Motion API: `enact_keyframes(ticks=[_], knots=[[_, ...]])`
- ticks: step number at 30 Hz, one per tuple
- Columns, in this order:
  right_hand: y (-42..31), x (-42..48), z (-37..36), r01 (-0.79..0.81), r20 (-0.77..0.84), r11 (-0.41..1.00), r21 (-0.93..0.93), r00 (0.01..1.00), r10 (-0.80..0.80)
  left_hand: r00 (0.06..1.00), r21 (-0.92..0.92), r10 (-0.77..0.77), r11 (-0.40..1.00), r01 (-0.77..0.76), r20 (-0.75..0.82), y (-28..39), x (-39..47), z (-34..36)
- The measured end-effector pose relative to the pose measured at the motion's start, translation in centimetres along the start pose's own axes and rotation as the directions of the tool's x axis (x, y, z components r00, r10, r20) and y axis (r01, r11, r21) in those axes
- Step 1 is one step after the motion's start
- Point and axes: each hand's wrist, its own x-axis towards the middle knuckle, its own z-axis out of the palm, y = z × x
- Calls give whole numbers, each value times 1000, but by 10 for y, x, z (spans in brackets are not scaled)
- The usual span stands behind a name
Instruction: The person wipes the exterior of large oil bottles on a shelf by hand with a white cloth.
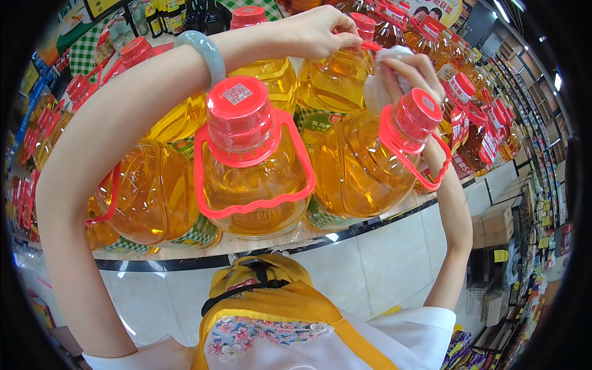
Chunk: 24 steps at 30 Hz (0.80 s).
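Note:
My left hand (319,33) reaches over the front row, its thumb and fingers pinching the red plastic handle (371,45) of a cooking oil bottle (337,83) behind. In my right hand (416,74) is a bunched white cloth (375,90), held beside that same bottle. Nearest to me stands a large oil bottle (254,189) with a red cap and its handle hanging forward. To its right, another oil bottle (358,162) partly hides the bottle behind and my right forearm. A pale green bangle (203,53) circles my left wrist.
More oil bottles (152,189) crowd the display stand on both sides. Its dark front edge (185,263) runs before my yellow apron (273,300). Dark sauce bottles (199,18) stand at the back. Cardboard boxes (492,224) and stocked shelves line the aisle at right.

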Motion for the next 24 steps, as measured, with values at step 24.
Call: enact_keyframes(ticks=[24], knots=[[14,9,6,-423,165,864,272,905,391,999,17,46,999,-46,18,-4,3,0]])
